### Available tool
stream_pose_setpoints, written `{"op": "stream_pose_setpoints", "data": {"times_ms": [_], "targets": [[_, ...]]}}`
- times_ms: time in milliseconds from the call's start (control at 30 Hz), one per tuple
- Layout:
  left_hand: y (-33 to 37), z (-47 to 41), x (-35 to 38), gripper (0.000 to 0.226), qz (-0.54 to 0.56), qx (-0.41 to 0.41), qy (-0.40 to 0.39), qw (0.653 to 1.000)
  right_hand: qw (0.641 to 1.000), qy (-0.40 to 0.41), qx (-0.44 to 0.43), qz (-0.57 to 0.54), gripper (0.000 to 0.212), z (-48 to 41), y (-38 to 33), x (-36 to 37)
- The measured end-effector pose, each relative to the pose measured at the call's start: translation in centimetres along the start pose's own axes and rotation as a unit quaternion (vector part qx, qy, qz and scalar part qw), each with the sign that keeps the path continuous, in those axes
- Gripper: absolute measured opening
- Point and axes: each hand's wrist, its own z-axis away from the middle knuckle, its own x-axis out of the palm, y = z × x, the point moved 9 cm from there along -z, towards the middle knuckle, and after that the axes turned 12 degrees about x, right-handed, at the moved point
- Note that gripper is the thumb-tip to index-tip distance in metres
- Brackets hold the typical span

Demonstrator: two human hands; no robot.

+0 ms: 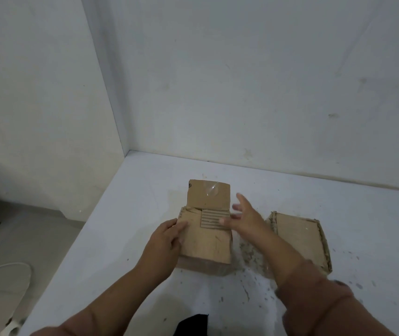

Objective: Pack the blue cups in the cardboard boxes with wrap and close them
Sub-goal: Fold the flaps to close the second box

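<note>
Cardboard box [205, 241] sat on our white table [290, 202], far flap up, no readable writing, our left hand [163, 241] flat against its side, our right hand [244, 220] open, blurred, holding nothing, second box [300, 241] beside.

White table [290, 197] strewn with perhaps cardboard crumbs [249, 255].

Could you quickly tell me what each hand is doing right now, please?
Left hand: open, flat on the left box.
Right hand: open, blurred, holding nothing, beside that box.
</note>
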Motion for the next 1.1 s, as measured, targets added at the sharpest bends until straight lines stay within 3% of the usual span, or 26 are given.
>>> {"op": "stream_pose_setpoints", "data": {"times_ms": [67,133,200,300,367,467,567,733,867,1100], "targets": [[0.0,0.2,0.4,0.046,0.005,-0.001,-0.005,1.0,0.995,0.025,-0.016,-0.093,0.088,-0.9,-1.9,-0.8],[0.0,0.3,0.6,0.045,0.015,0.001,-0.005,1.0,0.991,0.061,-0.069,-0.095,0.078,-0.7,-3.7,-1.6],[-0.2,0.2,0.5,0.046,0.027,0.002,-0.004,1.0,0.982,0.087,-0.169,-0.006,0.06,1.4,-5.4,-1.7],[-0.6,0.3,0.3,0.045,0.059,0.001,0.008,0.998,0.929,0.098,-0.293,0.202,0.034,4.9,-5.1,0.6],[-0.7,0.5,0.2,0.045,0.104,-0.013,0.025,0.994,0.893,0.11,-0.314,0.305,0.023,6.1,-3.9,2.1],[-0.4,0.4,0.2,0.056,0.121,0.002,0.026,0.992,0.868,0.152,-0.336,0.332,0.018,7.1,-3.1,2.9],[-0.4,0.0,1.1,0.054,0.073,0.007,-0.019,0.997,0.903,0.143,-0.286,0.286,0.019,6.7,-2.5,3.3],[-0.1,-0.6,0.7,0.02,0.1,-0.039,0.049,0.993,0.954,0.212,-0.127,0.171,0.026,5.0,-0.2,3.8],[-0.6,-1.3,1.7,0.03,0.099,-0.104,0.059,0.988,0.982,0.163,-0.023,0.091,0.035,3.7,1.8,4.9],[-1.2,-2.1,2.1,0.034,0.104,-0.096,0.044,0.989,0.991,0.133,0.018,0.006,0.03,2.5,2.7,4.5]]}}
